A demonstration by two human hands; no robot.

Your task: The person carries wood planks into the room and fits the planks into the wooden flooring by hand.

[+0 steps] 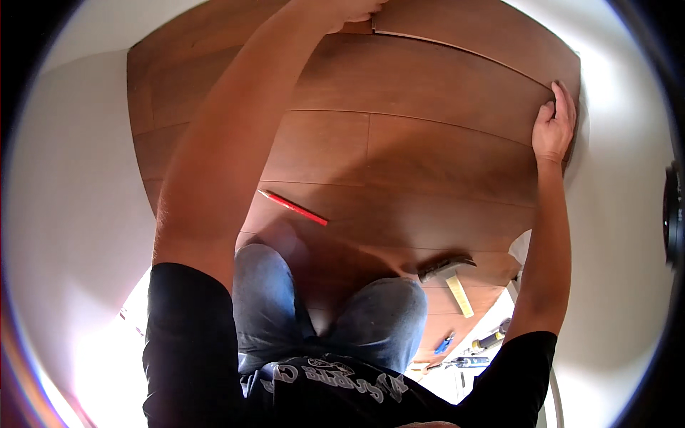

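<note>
A brown floor plank (pixel 471 27) lies at the far right of a wood plank floor (pixel 428 153). A dark gap with a pale edge runs along its near side. My right hand (pixel 555 127) rests at the plank's right end, close to the wall, with its fingers stretched out and the thumb apart. My left hand (pixel 346 13) is at the far edge of the view, by the plank's left end. The frame cuts off much of it, and I cannot see what its fingers do.
A red pencil (pixel 294 207) lies before my knees. To the right are a hammer (pixel 457 289) with a yellow handle, a small blue tool (pixel 444 344) and a yellow-and-black tool (pixel 491 338). White walls (pixel 78 178) stand on both sides.
</note>
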